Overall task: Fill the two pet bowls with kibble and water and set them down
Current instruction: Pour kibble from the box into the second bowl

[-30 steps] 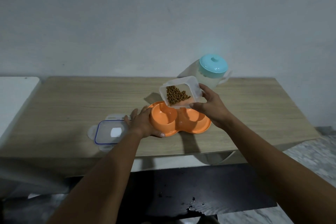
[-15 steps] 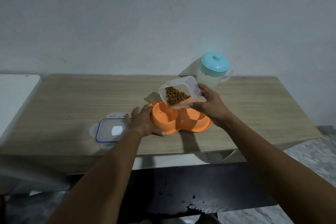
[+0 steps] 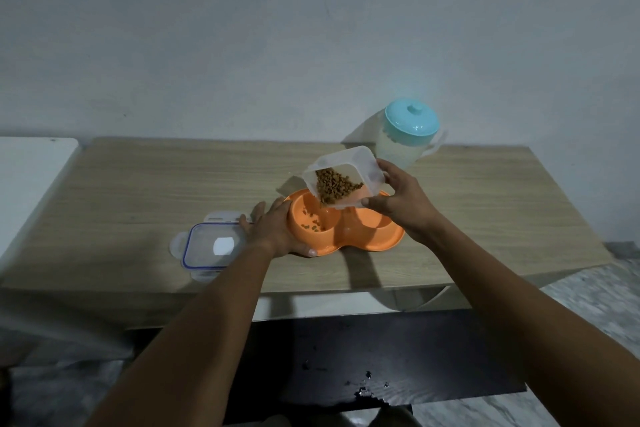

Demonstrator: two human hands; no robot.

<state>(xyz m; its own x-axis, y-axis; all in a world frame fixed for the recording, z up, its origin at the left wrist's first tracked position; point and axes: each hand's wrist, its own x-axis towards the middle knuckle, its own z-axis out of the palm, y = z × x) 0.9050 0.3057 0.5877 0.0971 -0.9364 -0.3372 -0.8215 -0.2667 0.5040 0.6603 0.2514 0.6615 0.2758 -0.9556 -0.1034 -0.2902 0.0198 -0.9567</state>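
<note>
An orange double pet bowl [image 3: 349,241] sits on the wooden table [image 3: 138,191]. My left hand [image 3: 275,230] grips its left rim, thumb on the near edge. My right hand [image 3: 398,199] holds a clear plastic container [image 3: 349,163] tipped steeply over the left bowl. Brown kibble [image 3: 334,185] slides to the container's lower lip, and a few pieces [image 3: 313,224] lie in the left bowl. The right bowl is partly hidden behind the container and my right hand. A clear jug with a teal lid [image 3: 410,133] stands at the back right, near the wall.
The container's clear lid with a blue seal [image 3: 211,246] lies flat on the table just left of my left hand. A white surface [image 3: 31,177] adjoins the table's left end. A dark lower shelf [image 3: 381,357] lies below the front edge.
My right hand has tipped the container further and kibble has started to fall into the left bowl, which held none before. My left hand stays on the rim.
</note>
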